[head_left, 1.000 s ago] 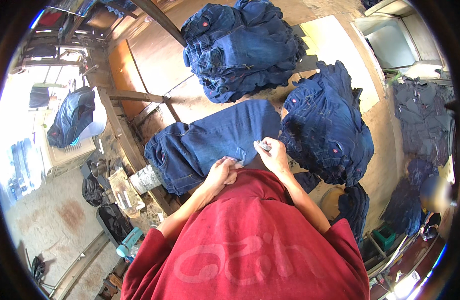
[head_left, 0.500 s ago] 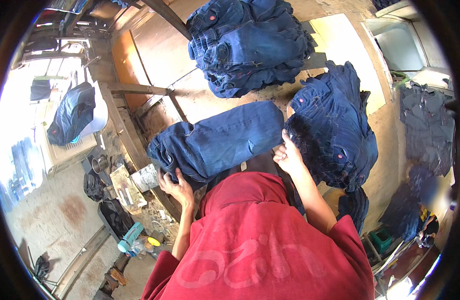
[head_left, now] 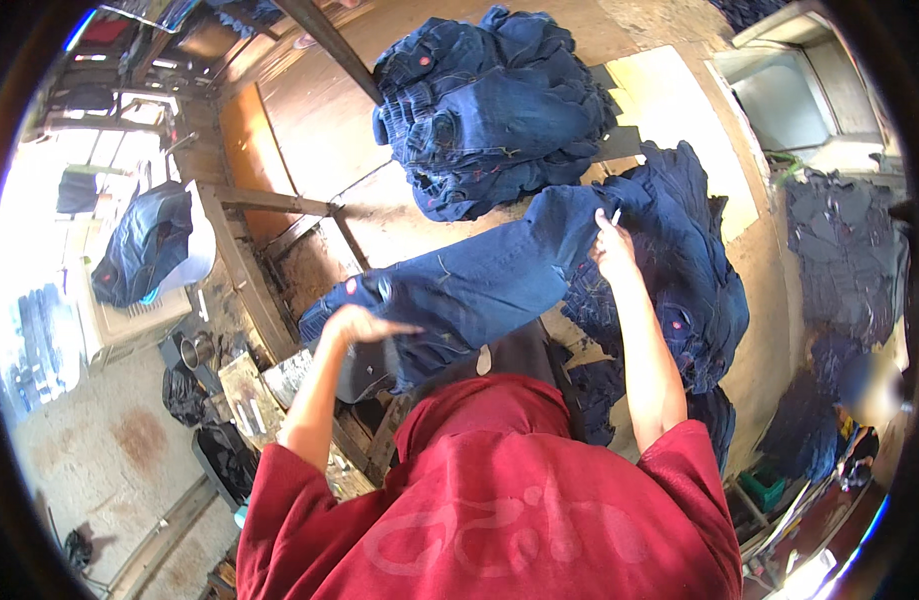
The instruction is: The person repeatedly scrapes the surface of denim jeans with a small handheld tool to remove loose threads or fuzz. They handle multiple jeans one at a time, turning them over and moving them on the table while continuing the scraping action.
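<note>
The right hand curls its fingers and thumb around the edge of a long, dark-blue denim garment; a small pale thing, too small to identify, shows at its fingertips. The garment stretches from there to the left hand, whose fingers extend over its near end; blur hides whether they grip, so I cannot tell. Just right of the right hand lies a tall, rumpled heap of dark-blue denim. Beyond both hands sits a thick, stacked bundle of blue denim clothing. Left of the left hand stands a round metal cup.
</note>
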`<state>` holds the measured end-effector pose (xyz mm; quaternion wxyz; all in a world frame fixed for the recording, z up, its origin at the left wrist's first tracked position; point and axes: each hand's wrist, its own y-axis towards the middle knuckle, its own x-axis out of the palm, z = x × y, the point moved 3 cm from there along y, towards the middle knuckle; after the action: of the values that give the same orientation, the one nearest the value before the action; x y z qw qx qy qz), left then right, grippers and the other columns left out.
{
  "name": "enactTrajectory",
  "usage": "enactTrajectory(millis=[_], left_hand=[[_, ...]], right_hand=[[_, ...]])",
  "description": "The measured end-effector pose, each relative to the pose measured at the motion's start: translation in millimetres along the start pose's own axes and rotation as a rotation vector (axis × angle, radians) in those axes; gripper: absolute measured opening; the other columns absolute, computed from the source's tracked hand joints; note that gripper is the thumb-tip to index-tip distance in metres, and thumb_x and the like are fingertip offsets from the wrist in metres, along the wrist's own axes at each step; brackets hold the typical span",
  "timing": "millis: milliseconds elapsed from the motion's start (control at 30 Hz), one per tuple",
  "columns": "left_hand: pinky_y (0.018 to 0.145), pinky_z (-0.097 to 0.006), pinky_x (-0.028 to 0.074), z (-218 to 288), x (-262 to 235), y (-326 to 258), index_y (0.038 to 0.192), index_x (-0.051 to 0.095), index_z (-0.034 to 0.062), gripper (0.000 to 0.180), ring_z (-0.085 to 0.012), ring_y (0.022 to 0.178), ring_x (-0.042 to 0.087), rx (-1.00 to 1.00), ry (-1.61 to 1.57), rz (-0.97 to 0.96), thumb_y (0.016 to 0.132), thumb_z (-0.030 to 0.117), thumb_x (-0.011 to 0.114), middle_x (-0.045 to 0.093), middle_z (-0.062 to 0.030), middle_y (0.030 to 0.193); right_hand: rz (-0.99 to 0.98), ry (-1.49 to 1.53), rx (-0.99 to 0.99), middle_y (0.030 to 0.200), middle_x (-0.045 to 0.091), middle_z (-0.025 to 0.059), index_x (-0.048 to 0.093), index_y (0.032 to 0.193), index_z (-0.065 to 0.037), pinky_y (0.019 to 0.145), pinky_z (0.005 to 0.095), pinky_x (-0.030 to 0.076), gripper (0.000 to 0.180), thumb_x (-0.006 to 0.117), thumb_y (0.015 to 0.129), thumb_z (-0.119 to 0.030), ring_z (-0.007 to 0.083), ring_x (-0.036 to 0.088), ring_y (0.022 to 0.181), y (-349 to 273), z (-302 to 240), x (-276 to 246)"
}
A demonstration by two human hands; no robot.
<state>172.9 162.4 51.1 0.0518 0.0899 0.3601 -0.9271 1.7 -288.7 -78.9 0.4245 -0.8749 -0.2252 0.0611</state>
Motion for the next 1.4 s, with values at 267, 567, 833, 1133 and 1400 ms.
enactTrajectory(millis=[267, 567, 833, 1133, 1400], left_hand=[[0.11, -0.041, 0.054, -1, -82, 14, 0.134, 0.075, 0.0047, 0.095, -0.0293, 0.122, 0.072, -0.04, 0.427, -0.17, 0.063, 0.062, 0.101, 0.078, -0.0132, 0.132], [0.12, -0.042, 0.046, 95, 16, 67, 0.142, 0.068, 0.004, 0.058, -0.0262, 0.134, 0.064, 0.209, -0.039, 0.005, 0.1, 0.043, 0.079, 0.072, -0.0123, 0.141], [0.118, -0.051, 0.05, 189, 66, 152, 0.133, 0.069, 0.0059, 0.05, -0.032, 0.128, 0.069, 0.424, -1.9, 0.128, 0.111, 0.05, 0.062, 0.075, -0.0123, 0.134], [0.119, -0.062, 0.048, -8, -7, 20, 0.146, 0.065, 0.0127, 0.05, -0.0374, 0.136, 0.065, 0.264, -1.851, 0.652, 0.116, 0.05, 0.048, 0.068, -0.0132, 0.149], [0.103, -0.046, 0.06, -105, 111, -131, 0.136, 0.068, 0.0078, 0.038, -0.0257, 0.116, 0.073, 0.159, -1.557, 0.4, 0.105, 0.03, 0.074, 0.074, -0.0089, 0.138]], right_hand=[[0.263, 0.01, 0.128, 0.059, 0.04, -0.0078, 0.043, 0.076, -0.022, 0.04, 0.0262, 0.029, 0.059, 0.085, 0.092, -0.06, 0.0074, 0.039, 0.043, -156, 114, -65], [0.036, -0.405, -0.488, 0.079, 0.056, -0.0025, 0.051, 0.086, -0.009, 0.06, 0.0291, 0.043, 0.045, 0.09, 0.094, -0.03, 0.0074, 0.049, 0.072, -294, 168, -17], [0.477, -0.863, -0.923, 0.101, 0.064, 0.0215, 0.052, 0.115, 0.003, 0.087, 0.0509, 0.053, 0.049, 0.087, 0.088, -0.017, 0.0422, 0.065, 0.097, -235, 107, 40], [-0.443, -1.204, -0.869, 0.093, 0.072, 0.0221, 0.057, 0.106, -0.003, 0.071, 0.0545, 0.06, 0.038, 0.084, 0.085, -0.019, 0.0447, 0.074, 0.081, -298, 123, 114], [-1.261, -0.99, -0.43, 0.088, 0.075, 0.0169, 0.061, 0.11, 0.001, 0.073, 0.0436, 0.06, 0.058, 0.09, 0.089, -0.044, 0.0325, 0.076, 0.08, -355, 164, 182]])
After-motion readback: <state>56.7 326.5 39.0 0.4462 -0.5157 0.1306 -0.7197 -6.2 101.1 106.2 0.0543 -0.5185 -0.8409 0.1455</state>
